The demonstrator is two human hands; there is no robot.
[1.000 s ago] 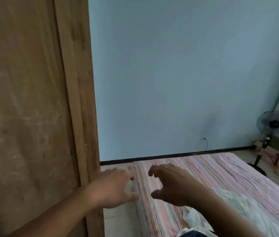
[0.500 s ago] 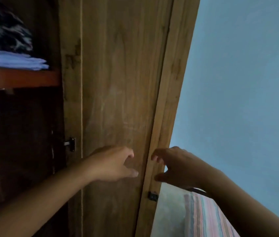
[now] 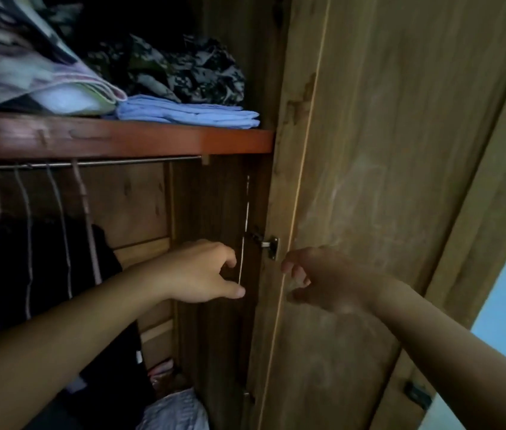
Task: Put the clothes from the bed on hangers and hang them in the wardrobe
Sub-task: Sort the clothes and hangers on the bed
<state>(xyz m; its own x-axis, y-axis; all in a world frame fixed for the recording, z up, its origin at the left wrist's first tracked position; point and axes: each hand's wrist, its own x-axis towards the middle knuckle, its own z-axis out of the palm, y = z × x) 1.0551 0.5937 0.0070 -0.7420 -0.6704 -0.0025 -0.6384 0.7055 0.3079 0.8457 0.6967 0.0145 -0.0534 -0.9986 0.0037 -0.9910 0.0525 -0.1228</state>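
Left hand [image 3: 202,271] and right hand [image 3: 316,277], both loosely curled and seemingly empty, hover before the wardrobe [image 3: 369,181]. Hangers [image 3: 56,212] hang at nine o'clock.

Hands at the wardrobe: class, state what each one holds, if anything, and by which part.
Nothing is held. The left hand and right hand hover loosely curled before the wardrobe.
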